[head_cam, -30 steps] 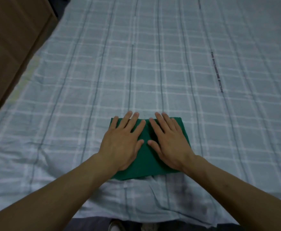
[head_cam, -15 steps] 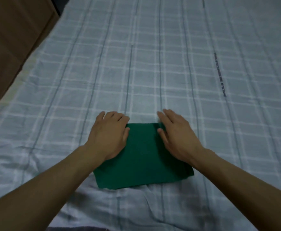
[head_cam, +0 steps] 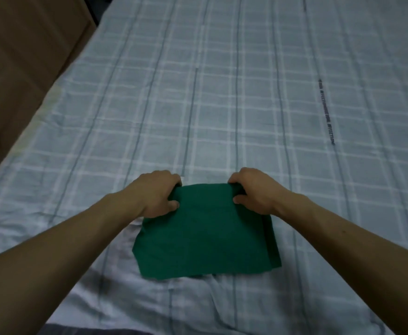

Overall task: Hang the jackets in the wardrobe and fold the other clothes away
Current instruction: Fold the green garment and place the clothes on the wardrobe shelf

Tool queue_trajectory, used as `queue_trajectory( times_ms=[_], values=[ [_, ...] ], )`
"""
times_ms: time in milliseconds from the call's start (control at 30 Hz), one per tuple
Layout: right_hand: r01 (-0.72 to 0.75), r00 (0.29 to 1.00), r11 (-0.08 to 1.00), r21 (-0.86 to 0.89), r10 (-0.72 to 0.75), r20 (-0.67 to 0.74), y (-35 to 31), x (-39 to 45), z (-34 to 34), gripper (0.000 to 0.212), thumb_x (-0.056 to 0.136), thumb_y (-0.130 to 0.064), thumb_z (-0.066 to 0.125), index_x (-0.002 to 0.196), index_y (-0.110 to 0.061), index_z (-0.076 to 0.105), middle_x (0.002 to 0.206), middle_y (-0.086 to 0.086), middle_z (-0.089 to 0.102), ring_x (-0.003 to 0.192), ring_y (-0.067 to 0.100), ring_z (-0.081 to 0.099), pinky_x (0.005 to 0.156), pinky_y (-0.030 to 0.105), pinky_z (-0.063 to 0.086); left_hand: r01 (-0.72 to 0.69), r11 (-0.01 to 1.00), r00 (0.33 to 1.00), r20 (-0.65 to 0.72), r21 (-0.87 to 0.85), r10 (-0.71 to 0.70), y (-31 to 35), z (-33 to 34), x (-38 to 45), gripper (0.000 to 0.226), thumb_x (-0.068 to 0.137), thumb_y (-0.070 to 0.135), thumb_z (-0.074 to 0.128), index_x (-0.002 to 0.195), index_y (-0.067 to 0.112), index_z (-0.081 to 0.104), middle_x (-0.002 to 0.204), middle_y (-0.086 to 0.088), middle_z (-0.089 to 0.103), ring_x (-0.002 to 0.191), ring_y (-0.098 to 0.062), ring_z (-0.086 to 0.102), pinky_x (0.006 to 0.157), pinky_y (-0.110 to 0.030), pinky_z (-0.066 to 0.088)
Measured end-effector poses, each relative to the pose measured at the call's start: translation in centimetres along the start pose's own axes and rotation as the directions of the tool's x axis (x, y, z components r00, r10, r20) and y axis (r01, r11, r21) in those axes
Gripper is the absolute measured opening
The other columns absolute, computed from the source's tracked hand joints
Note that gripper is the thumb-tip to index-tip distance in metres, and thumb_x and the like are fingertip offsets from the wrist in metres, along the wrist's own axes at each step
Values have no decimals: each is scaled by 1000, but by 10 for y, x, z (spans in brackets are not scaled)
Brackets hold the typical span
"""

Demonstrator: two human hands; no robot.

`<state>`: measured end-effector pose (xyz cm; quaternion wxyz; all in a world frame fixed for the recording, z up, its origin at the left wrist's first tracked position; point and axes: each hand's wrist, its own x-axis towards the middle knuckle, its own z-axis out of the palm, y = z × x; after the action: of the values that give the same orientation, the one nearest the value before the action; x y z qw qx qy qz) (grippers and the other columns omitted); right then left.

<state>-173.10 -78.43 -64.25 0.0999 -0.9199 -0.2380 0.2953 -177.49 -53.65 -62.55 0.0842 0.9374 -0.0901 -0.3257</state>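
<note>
A folded dark green garment lies on the bed near its front edge, forming a compact rectangle. My left hand grips its far left corner, fingers curled under the edge and thumb on top. My right hand grips the far right corner the same way. The far edge of the garment is slightly raised between the two hands.
The bed is covered by a pale blue checked sheet that stretches far ahead and to the right. A brown wooden cabinet stands along the left side of the bed.
Both hands went from lying flat on the green garment to sliding out to its far corners, and now their fingers are curled round those corners.
</note>
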Motion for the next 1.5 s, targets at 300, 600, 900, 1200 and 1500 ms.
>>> queue_trajectory(
  times_ms=[300,600,900,1200,1500],
  values=[
    [26,991,999,21,-23,-131,-19,-46,-21,22,92,-23,62,112,-19,56,106,0,55,99,20,53,88,36,47,-72,996,939,-332,58,87,15,-6,-52,29,81,42,61,105,28,54,103,7,48,92,-16,45,82,-35,39],
    [44,928,999,-9,-44,-371,-104,-141,-125,12,96,-23,53,108,-22,52,106,-3,53,93,16,47,80,32,44,-66,975,783,-595,211,182,23,-101,-168,34,68,32,72,94,22,54,85,3,54,73,-21,51,67,-34,32],
    [123,805,987,-100,-158,-572,-246,-254,-268,13,93,-21,59,105,-20,56,103,0,58,95,22,51,80,36,44,75,946,663,-724,316,190,19,-246,-357,36,67,34,73,92,19,52,84,-3,56,72,-29,54,66,-39,39],
    [227,666,936,-270,-352,-657,-371,-313,-327,23,94,-22,59,117,-18,58,109,-1,58,99,19,53,83,29,41,239,929,466,-873,281,144,-8,-284,-515,32,77,38,64,101,23,50,95,1,57,84,-24,56,72,-37,36],
    [433,589,819,-377,-573,-569,-447,-296,-333,20,94,-21,59,114,-18,58,108,0,57,97,20,54,82,28,40,387,915,389,-920,114,-49,-54,-255,-580,37,69,37,69,98,22,52,93,-1,63,85,-29,62,72,-40,42]
  ],
)
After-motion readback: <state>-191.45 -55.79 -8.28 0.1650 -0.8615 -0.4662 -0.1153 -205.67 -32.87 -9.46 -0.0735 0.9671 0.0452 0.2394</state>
